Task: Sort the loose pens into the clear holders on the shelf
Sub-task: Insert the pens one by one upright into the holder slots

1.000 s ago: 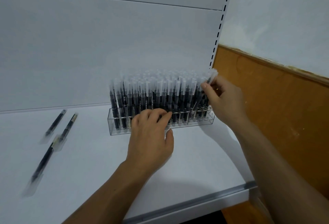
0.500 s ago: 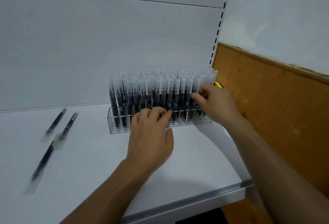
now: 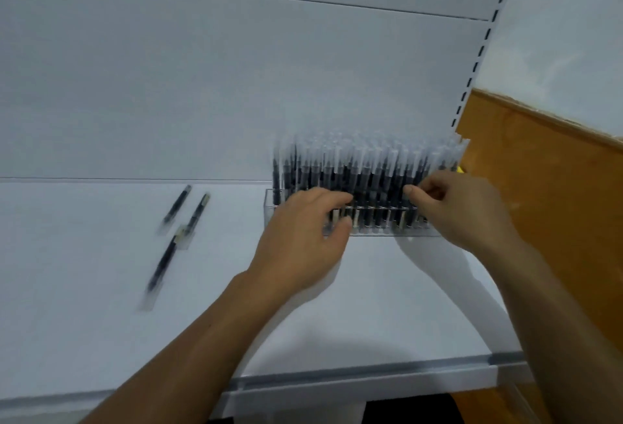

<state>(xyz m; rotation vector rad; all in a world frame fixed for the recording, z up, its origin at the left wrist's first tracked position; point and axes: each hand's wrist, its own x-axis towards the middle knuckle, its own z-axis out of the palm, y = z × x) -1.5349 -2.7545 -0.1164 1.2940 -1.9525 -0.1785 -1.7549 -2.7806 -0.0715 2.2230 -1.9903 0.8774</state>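
Note:
A clear holder (image 3: 270, 203) packed with several upright black pens (image 3: 371, 170) with frosted caps stands at the back right of the white shelf (image 3: 101, 322). My left hand (image 3: 300, 238) rests on the holder's front wall, fingers laid over the pens' lower ends and thumb against the front. My right hand (image 3: 462, 211) is at the holder's right part, its thumb and curled fingers pinching a pen that stands in a front row. Three loose black pens lie on the shelf at the left: one pen (image 3: 177, 204), a second pen (image 3: 199, 209) and a third pen (image 3: 161, 263).
The shelf's grey front edge (image 3: 371, 378) runs along the bottom. A white back panel (image 3: 202, 86) rises behind the holder. A slotted upright (image 3: 472, 69) and an orange wooden panel (image 3: 539, 204) close off the right side. A small yellow thing (image 3: 460, 170) shows behind the holder's right end.
My right hand brought a pen down from a tilt at the holder's right end into the rows and dropped lower. The left hand stayed on the holder's front. The view shifted left.

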